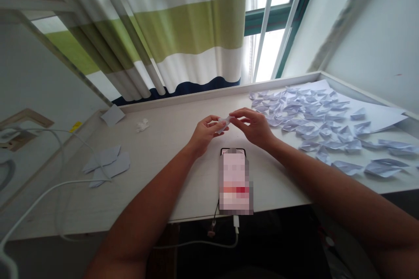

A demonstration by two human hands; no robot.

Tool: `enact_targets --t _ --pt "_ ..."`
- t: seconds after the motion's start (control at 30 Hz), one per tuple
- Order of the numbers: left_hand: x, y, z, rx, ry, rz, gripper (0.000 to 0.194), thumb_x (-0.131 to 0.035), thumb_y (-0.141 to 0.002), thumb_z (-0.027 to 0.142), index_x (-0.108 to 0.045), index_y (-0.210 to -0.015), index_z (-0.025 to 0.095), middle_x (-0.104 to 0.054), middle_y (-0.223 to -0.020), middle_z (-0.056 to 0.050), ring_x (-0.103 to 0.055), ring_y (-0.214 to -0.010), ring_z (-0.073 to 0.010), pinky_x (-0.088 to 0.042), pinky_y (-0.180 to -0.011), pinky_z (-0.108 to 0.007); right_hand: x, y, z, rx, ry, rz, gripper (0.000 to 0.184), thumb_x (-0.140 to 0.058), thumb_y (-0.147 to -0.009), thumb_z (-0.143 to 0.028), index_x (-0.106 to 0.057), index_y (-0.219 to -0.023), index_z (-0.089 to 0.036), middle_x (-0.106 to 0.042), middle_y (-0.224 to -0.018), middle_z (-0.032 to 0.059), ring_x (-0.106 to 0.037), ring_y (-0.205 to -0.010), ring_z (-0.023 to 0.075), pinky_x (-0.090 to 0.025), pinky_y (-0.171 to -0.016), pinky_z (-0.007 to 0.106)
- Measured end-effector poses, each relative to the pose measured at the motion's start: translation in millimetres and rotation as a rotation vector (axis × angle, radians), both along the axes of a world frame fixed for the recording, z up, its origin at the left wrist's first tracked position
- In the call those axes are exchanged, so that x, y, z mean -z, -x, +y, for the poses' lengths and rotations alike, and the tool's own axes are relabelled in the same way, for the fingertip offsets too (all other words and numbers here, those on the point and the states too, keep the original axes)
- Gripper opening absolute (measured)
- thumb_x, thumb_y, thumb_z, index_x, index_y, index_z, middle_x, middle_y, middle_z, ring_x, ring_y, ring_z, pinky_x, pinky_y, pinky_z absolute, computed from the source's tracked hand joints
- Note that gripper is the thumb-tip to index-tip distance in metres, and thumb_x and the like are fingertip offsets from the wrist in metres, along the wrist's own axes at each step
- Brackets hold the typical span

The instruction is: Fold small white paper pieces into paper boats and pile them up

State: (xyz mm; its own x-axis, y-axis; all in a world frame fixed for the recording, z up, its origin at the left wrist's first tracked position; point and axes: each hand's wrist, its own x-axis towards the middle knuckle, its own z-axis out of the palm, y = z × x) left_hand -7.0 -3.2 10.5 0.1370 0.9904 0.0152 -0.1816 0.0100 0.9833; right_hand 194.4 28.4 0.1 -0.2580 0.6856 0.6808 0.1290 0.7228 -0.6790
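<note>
Two hands: left hand (pixel 206 133) and right hand (pixel 253 126) are pinched on a small folded paper (pixel 225 121), held just above the phone (pixel 234 181).
Risk: a crooked crease is judged likely if the pinch slips.

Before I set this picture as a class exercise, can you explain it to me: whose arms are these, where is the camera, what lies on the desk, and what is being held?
The camera sits on a person's head and looks down, so both arms are the wearer's own. The left hand and right hand meet above a pale desk and pinch one small piece of white paper between their fingertips. Below them lies a phone, its screen blurred, with a white cable plugged into its near end. To the right spreads a crowd of small folded paper boats and a large white sheet. To the left lie some flat cut paper pieces and a small crumpled scrap. Behind hangs a striped curtain beside a window.
</note>
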Motion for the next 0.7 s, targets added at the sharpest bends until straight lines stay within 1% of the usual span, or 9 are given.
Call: enact_targets --t 0.07,0.17,0.23,0.3,0.4,0.5,0.6,0.7 --pt "-0.2 0.3 -0.4 -0.004 -0.013 -0.004 0.055 -0.1 -0.066 0.052 -0.066 -0.094 0.019 -0.079 -0.085 -0.004 -0.077 -0.085 -0.0185 -0.059 -0.089 -0.036 1.2 0.0 1.1 -0.004 0.044 -0.003 0.022 -0.078 -0.098 -0.048 -0.083 -0.102 -0.027 -0.081 -0.103 0.006 -0.077 -0.093 0.0237 -0.07 -0.081 0.045" --pt "0.9 -0.9 -0.4 -0.013 -0.069 0.021 0.06 -0.1 -0.065 0.057 -0.064 -0.095 0.019 -0.078 -0.079 -0.003 -0.077 -0.076 -0.0191 -0.064 -0.079 -0.037 4.5 1.3 3.3 -0.002 0.12 -0.002 0.028 -0.079 -0.095 -0.054 -0.082 -0.099 -0.026 -0.081 -0.1 0.0066 -0.077 -0.093 0.0245 -0.07 -0.083 0.046" --pt "2.7 -2.8 -0.3 -0.029 -0.135 0.062 0.059 -0.098 -0.068 0.059 -0.064 -0.095 0.02 -0.076 -0.076 -0.002 -0.076 -0.075 -0.0201 -0.066 -0.073 -0.036 6.9 2.8 4.7 -0.003 0.168 -0.002 0.031 -0.08 -0.094 -0.055 -0.08 -0.097 -0.025 -0.081 -0.097 0.0067 -0.077 -0.092 0.0252 -0.069 -0.084 0.048" --pt "4.8 -4.6 -0.4 -0.052 -0.203 0.113 0.054 -0.095 -0.074 0.059 -0.064 -0.095 0.02 -0.074 -0.076 -0.001 -0.077 -0.078 -0.0213 -0.066 -0.067 -0.035 8.5 4.1 5.6 -0.01 0.189 -0.009 0.03 -0.079 -0.094 -0.054 -0.079 -0.096 -0.024 -0.081 -0.096 0.0066 -0.077 -0.092 0.0258 -0.068 -0.087 0.05" --pt "7.9 -5.0 -0.1 -0.078 -0.291 0.242 0.04 -0.086 -0.086 0.053 -0.064 -0.095 0.021 -0.073 -0.076 -0.001 -0.077 -0.08 -0.0206 -0.064 -0.066 -0.031 8.8 4.2 6.1 -0.01 0.169 -0.043 0.024 -0.075 -0.098 -0.049 -0.076 -0.096 -0.025 -0.081 -0.099 0.0063 -0.077 -0.095 0.0262 -0.065 -0.097 0.055" --pt "9.6 -1.9 0.7 -0.15 -0.41 0.432 0.027 -0.081 -0.091 0.045 -0.068 -0.092 0.021 -0.077 -0.083 -0.003 -0.077 -0.086 -0.0201 -0.061 -0.068 -0.027 7.3 2.0 6.9 0.017 0.103 -0.094 0.018 -0.07 -0.101 -0.042 -0.072 -0.096 -0.025 -0.081 -0.107 0.0075 -0.077 -0.105 0.0284 -0.061 -0.103 0.058" --pt "9.1 1.2 0.7 -0.179 -0.49 0.532 0.022 -0.079 -0.092 0.043 -0.073 -0.091 0.021 -0.079 -0.094 -0.005 -0.076 -0.096 -0.0223 -0.059 -0.069 -0.027 5.5 -1.2 8.7 0.06 0.014 -0.157 0.013 -0.067 -0.102 -0.036 -0.071 -0.095 -0.026 -0.08 -0.108 0.0082 -0.075 -0.109 0.0299 -0.06 -0.102 0.055" --pt "7.9 1.5 -0.4 -0.19 -0.523 0.565 0.022 -0.076 -0.095 0.043 -0.074 -0.09 0.021 -0.08 -0.092 -0.006 -0.075 -0.091 -0.0219 -0.06 -0.071 -0.03 4.2 -2.8 10.0 0.092 0.018 -0.226 0.014 -0.067 -0.102 -0.034 -0.072 -0.093 -0.025 -0.081 -0.103 0.0076 -0.076 -0.102 0.029 -0.061 -0.096 0.051"
